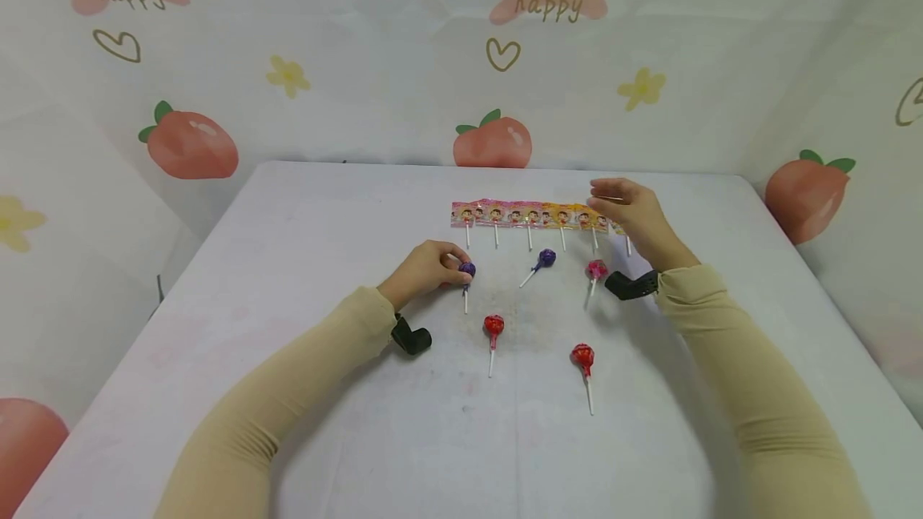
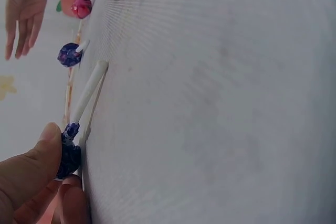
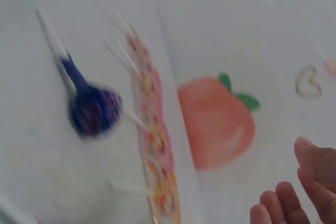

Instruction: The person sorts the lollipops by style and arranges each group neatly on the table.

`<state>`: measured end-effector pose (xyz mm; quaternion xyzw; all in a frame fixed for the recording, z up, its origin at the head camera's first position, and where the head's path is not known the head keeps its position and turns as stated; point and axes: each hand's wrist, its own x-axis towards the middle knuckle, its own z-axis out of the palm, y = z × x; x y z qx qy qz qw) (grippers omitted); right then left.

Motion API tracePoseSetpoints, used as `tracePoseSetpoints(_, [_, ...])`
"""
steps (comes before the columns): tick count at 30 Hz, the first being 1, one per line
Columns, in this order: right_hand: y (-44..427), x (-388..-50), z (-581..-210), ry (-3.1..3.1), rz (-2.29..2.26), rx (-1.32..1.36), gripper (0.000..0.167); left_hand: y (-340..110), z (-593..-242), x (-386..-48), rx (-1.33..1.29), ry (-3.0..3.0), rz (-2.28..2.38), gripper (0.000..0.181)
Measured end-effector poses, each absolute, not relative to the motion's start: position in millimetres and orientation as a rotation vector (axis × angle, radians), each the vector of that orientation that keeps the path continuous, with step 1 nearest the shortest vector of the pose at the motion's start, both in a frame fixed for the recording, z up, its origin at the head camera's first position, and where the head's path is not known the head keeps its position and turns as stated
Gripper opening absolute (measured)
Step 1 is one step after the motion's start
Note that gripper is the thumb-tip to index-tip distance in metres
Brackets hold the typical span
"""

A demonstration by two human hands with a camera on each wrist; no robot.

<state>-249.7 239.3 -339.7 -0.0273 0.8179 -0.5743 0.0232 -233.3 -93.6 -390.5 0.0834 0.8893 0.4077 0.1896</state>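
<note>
Between thumb and fingers, my left hand point(image 1: 431, 269) pinches the wrapped head of a purple lollipop point(image 2: 69, 156), whose white stick points toward me near the table surface. My right hand point(image 1: 634, 215) is raised over the right end of a row of flat wrapped lollipops point(image 1: 530, 215), its fingers extended and holding nothing. Part of that row is hidden behind the hand. A second purple lollipop point(image 1: 546, 258) lies just in front of the row. Close to the right wrist is a pink lollipop point(image 1: 596, 269). Two red lollipops, one left point(image 1: 493, 325) and one right point(image 1: 582, 356), lie nearer me.
A white cloth covers the table point(image 1: 324, 207). Behind it hangs a white backdrop point(image 1: 389, 62) printed with peaches, hearts and flowers. Dark wrist-camera mounts point(image 1: 413, 336) stick out below both sleeves.
</note>
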Motion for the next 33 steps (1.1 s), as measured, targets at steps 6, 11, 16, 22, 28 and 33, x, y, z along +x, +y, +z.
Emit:
tracePoseSetpoints(6, [209.6, -239.2, -344.3, 2.457, -1.574, -0.163, 0.051, -93.2, -390.0, -233.1, 0.232, 2.49, 1.156, 0.028])
tracePoseSetpoints(11, [197.7, -239.5, -354.5, 2.473, -1.376, -0.172, 0.045, -92.5, -389.6, -232.6, 0.223, 2.482, 1.162, 0.028])
tracePoseSetpoints(16, [192.0, -239.6, -360.9, 2.511, -1.254, -0.17, 0.042, -92.6, -388.5, -231.9, 0.224, 2.484, 1.161, 0.028])
tracePoseSetpoints(22, [185.8, -238.8, -365.1, 2.54, -1.119, -0.209, 0.04, -94.3, -388.6, -232.1, 0.216, 2.484, 1.153, 0.029])
tracePoseSetpoints(28, [179.3, -238.2, -368.8, 2.621, -1.041, -0.247, 0.034, -94.6, -388.1, -232.3, 0.213, 2.477, 1.161, 0.029])
tracePoseSetpoints(33, [176.6, -236.1, -368.3, 2.677, -1.01, -0.263, 0.029, -94.1, -388.2, -232.6, 0.222, 2.485, 1.151, 0.029])
